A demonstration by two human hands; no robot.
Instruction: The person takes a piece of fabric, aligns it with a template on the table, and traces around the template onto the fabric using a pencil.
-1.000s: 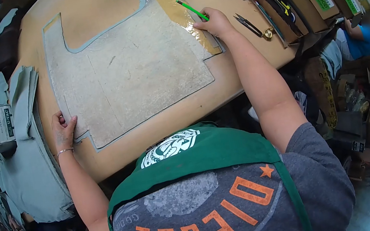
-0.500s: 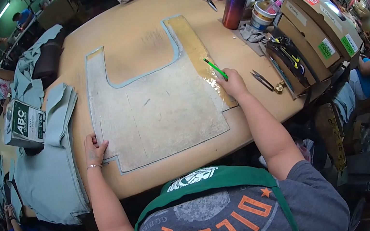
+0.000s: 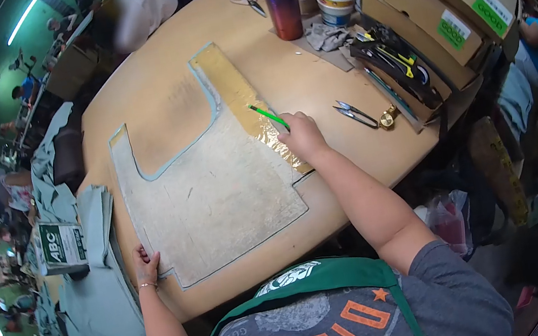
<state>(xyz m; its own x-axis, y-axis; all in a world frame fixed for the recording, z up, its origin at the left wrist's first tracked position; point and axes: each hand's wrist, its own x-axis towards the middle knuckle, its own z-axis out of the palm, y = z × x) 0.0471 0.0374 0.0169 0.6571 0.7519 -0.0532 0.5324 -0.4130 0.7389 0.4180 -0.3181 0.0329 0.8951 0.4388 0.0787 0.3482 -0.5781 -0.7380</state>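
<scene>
Green pencil [image 3: 267, 116], near end hidden

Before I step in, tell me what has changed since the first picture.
The view tilted up, bringing the far scissors into sight. Neither hand grasped or released anything: the left hand still touches the grey template, the right hand still grips the green pencil.

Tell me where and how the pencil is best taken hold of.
Probably pinch the pencil midway along its bare green shaft, coming from the far left: it slants out that way, while the right hand covers the other end.
</scene>
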